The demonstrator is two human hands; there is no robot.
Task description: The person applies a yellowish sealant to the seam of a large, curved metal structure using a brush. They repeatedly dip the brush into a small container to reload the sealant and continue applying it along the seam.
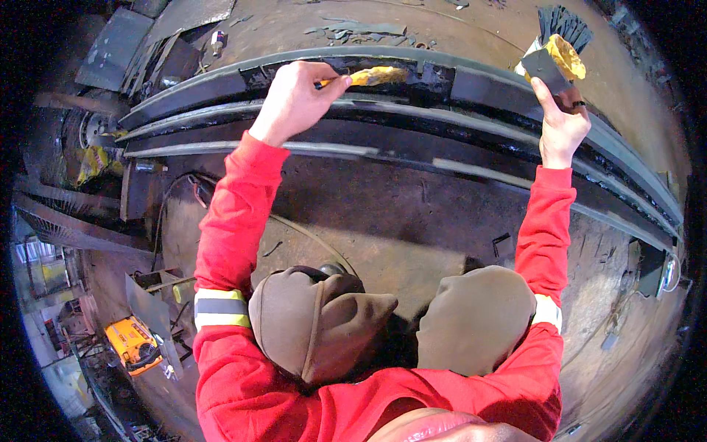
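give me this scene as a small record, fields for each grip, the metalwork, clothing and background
left grip: holds slim yellow tool; contact with metalwork unclear
right grip: holds yellow-rimmed container, flat grey piece in front of it
metalwork: long dark beams, lying across ahead
clothing: red sleeves, reflective bands
background: orange machine, lower left

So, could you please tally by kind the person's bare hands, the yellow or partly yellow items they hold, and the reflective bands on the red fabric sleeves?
Bare hands: 2 (left hand, right hand)
Slim yellow-coated tool, in the left hand: 1
Round yellow-rimmed object, probably a container, in the right hand: 1
Silver-and-yellow reflective sleeve bands: 2
Total: 6
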